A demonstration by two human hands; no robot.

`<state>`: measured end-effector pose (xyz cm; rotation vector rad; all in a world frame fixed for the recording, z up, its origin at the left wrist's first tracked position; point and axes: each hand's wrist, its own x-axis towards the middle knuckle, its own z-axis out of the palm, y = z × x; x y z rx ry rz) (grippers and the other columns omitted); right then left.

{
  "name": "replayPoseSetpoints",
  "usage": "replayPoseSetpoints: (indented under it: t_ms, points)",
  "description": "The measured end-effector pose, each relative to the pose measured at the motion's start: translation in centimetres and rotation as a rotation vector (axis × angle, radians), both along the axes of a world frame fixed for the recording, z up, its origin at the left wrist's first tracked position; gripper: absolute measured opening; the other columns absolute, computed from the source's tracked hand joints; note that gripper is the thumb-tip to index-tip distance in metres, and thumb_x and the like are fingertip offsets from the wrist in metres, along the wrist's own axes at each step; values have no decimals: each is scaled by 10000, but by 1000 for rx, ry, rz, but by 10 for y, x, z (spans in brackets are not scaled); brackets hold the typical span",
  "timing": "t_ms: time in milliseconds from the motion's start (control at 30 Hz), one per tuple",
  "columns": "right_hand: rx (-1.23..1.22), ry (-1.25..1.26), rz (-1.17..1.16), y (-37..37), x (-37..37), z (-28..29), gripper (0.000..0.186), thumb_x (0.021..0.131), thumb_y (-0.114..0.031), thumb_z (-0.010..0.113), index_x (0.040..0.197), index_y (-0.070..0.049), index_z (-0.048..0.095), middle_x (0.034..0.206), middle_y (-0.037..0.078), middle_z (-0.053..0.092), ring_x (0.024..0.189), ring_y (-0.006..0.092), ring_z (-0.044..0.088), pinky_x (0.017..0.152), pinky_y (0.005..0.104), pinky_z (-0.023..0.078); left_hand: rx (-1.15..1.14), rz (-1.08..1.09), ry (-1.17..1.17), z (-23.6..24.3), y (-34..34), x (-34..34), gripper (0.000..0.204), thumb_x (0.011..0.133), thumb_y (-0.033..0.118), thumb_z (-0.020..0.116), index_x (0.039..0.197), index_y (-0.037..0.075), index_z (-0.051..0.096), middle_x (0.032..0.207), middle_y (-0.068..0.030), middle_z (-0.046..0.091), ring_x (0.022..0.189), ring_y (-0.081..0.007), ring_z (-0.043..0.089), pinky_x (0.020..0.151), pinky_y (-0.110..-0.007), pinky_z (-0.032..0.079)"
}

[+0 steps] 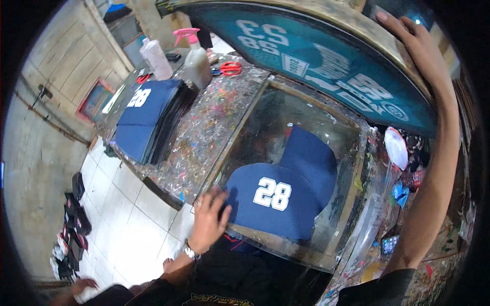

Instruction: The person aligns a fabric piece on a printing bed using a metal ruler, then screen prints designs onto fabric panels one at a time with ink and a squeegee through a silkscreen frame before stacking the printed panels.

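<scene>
The left hand spreads its fingers; the right hand reaches forward, arm extended.

Decent lane ran over the paint-speckled tabletop, but the navy fabric stack and raised teal wood-framed screen hemmed it in.

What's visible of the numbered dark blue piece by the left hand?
The dark blue piece has a rounded outline, looks like matte fabric and bears a bold white two-digit number. It lies flat on a glass-like panel, overlapping a second dark blue piece at its upper right; whether they are joined is unclear. The left hand has its fingertips at the piece's left edge.
</scene>
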<state>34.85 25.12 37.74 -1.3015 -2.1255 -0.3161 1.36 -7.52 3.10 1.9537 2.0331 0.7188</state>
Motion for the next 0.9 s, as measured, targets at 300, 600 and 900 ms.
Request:
replayPoseSetpoints:
  t_ms: [300, 600, 900]
  points:
    - [-143, 34, -11, -9, -12, 1, 797, 894, -686, 573, 1170, 56, 664, 1071, 176, 669, 990, 237, 630, 936, 301, 443, -47, -215, 323, -22, 45, -49, 607, 967, 491, 567, 1513, 255, 440, 1619, -64, 316, 1500, -323, 248, 1180, -606, 162]
    - [-182, -39, -134, -1, -3, 18, 960, 858, -696, 605, 1383, 102, 516, 1334, 261, 584, 1258, 315, 554, 1097, 341, 366, 50, -244, -7, -33, 45, -38, 565, 953, 250, 647, 1483, 156, 475, 1434, -105, 540, 1318, -293, 500, 1118, -425, 350]
    - [-225, 58, -65, 23, -4, 16, 815, 881, -682, 592, 1208, 64, 630, 1095, 199, 650, 1040, 266, 617, 968, 311, 433, -220, 126, -763, -24, 49, -55, 497, 892, 128, 728, 1342, 28, 542, 853, -121, 711, 872, -188, 701, 814, -326, 525]
